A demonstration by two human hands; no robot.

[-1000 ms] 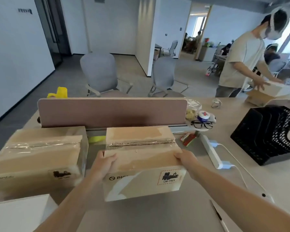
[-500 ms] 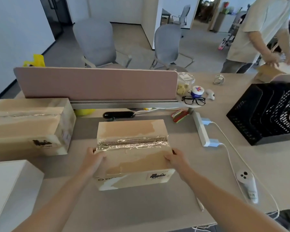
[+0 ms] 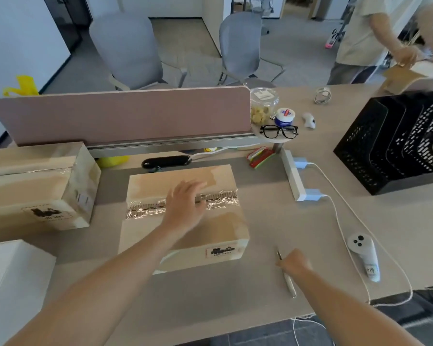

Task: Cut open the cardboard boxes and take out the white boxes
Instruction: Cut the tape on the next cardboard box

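Note:
A taped cardboard box [image 3: 218, 228] lies on the desk in front of me, its top seam covered with clear tape. My left hand [image 3: 185, 206] rests flat on that seam with fingers spread. To the box's right, my right hand [image 3: 294, 264] curls round a slim white cutter [image 3: 289, 283] that lies on the desk, its blade tip pointing away from me. A second taped cardboard box [image 3: 35, 186] stands at the left. A white box [image 3: 13, 278] sits at the near left corner.
A pink divider panel [image 3: 120, 113] runs behind the boxes. A white power strip [image 3: 294, 176] with cables, a white controller [image 3: 363, 253] and a black file rack [image 3: 395, 143] lie to the right. Another person [image 3: 375, 28] handles a box at the far right.
Both hands let go of the box's sides. My left hand moved onto the taped seam, and my right hand dropped to the desk and took hold of the cutter. The view tilted down.

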